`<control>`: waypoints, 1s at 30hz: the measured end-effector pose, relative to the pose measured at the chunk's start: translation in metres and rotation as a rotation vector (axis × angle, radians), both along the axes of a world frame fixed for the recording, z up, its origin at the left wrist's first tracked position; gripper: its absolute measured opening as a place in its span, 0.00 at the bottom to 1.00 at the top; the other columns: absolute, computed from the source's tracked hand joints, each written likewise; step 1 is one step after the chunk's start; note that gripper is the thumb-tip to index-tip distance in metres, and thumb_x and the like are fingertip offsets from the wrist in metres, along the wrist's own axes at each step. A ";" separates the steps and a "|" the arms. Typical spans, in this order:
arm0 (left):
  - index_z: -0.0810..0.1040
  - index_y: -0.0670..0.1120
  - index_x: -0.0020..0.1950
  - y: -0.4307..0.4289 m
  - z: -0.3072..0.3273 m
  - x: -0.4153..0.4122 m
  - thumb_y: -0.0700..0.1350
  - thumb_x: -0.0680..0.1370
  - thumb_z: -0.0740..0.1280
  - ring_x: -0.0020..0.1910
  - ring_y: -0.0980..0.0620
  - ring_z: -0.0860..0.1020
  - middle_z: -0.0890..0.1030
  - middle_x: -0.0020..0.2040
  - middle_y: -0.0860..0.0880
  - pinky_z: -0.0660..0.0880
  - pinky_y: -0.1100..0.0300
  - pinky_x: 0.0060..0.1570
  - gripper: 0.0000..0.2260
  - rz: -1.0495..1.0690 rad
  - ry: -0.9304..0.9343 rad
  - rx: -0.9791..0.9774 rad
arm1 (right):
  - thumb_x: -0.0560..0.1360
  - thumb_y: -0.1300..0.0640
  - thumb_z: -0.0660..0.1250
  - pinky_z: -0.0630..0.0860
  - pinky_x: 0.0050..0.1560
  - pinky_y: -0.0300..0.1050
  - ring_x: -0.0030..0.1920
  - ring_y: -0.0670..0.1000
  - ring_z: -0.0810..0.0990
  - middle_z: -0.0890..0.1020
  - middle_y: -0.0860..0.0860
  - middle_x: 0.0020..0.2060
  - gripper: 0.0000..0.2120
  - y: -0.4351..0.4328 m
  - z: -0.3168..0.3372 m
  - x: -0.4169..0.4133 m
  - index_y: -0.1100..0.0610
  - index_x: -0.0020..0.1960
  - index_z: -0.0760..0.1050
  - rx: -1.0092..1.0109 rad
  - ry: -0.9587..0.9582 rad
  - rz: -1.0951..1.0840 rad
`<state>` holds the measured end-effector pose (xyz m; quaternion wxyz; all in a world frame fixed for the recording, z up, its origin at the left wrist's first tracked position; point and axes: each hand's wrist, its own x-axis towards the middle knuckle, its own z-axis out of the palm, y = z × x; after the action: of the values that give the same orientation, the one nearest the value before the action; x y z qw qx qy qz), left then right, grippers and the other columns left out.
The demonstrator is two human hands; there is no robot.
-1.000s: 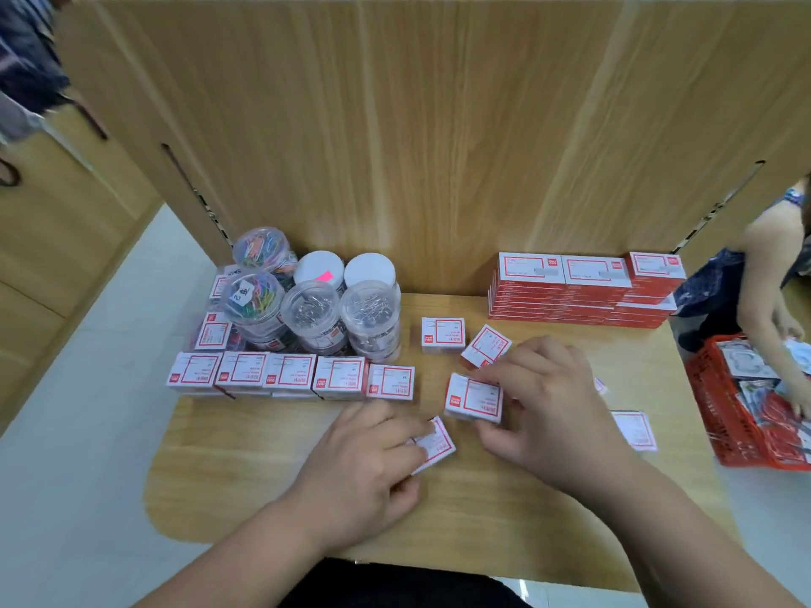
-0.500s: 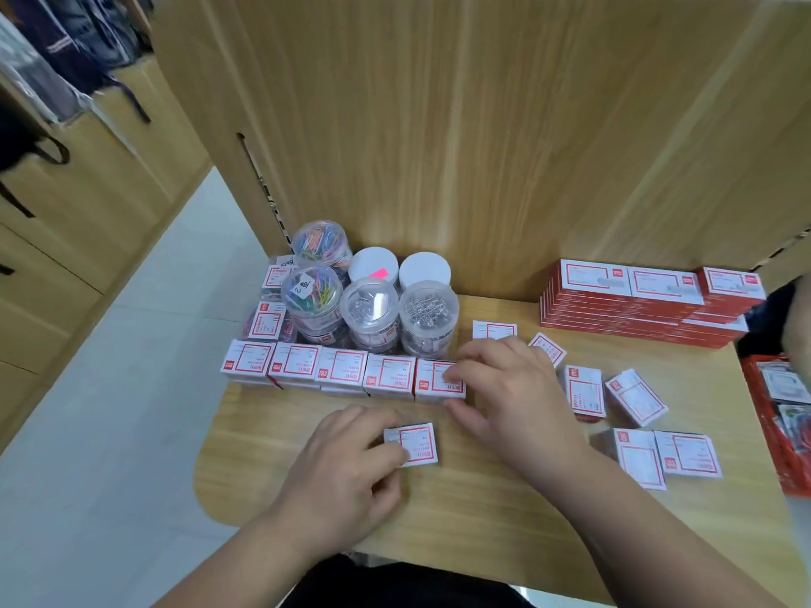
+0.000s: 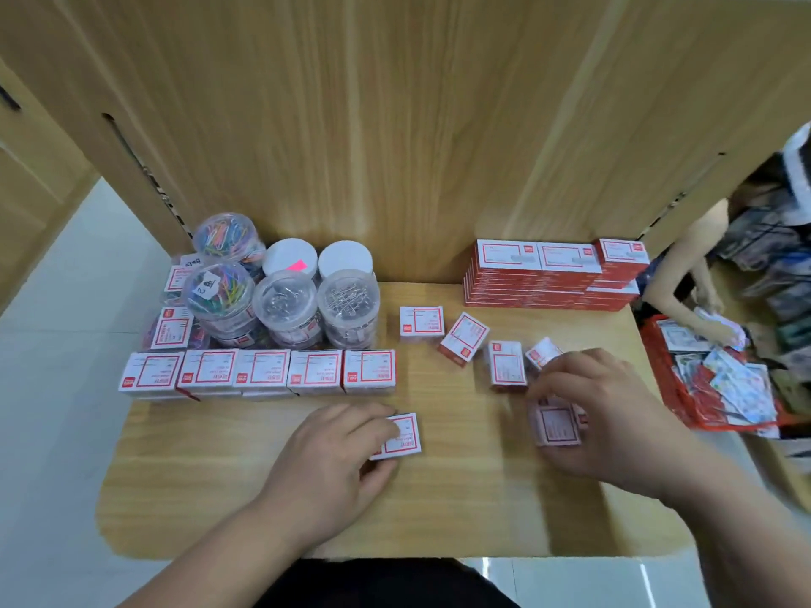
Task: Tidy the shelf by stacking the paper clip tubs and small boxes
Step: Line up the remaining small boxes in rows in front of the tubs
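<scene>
Small boxes in a row (image 3: 262,373): five are counted, set side by side on the left half of the shelf (image 3: 263,498), just in front of the tubs.
Loose small boxes (image 3: 464,337): four are counted on the middle of the shelf, towards its right edge; one is partly hidden by the right hand.
Boxes beside the tubs (image 3: 169,331): two are seen at the shelf's left edge, touching the tubs.
Paper clip tubs (image 3: 285,300): six tops are counted at the back left corner. Two hold coloured clips, two hold silver clips and two show white lids.
Flat red boxes (image 3: 540,274): three piles stand side by side at the back right corner.
Left hand (image 3: 338,454): one small box (image 3: 401,436) is pinched between fingers and thumb, near the front edge.
Right hand (image 3: 605,414): one blurred small box (image 3: 557,421) is gripped by curled fingers; whether it touches the shelf cannot be told.
Red basket (image 3: 684,401): one is seen beyond the right edge, filled with packets, and another person's arm (image 3: 678,274) is reaching into it.
</scene>
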<state>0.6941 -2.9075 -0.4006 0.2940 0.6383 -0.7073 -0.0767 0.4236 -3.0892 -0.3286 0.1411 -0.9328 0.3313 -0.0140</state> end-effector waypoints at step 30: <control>0.81 0.51 0.58 0.050 0.014 0.045 0.46 0.64 0.70 0.52 0.56 0.78 0.78 0.52 0.56 0.76 0.57 0.51 0.21 0.200 0.098 0.158 | 0.64 0.35 0.62 0.78 0.41 0.51 0.41 0.51 0.78 0.82 0.42 0.38 0.21 0.085 -0.045 0.110 0.45 0.51 0.78 -0.015 -0.099 0.105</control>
<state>0.7389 -2.8574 -0.3865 0.2831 0.7223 -0.6167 -0.1335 0.5338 -3.0040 -0.3735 0.1508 -0.9480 0.2746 -0.0553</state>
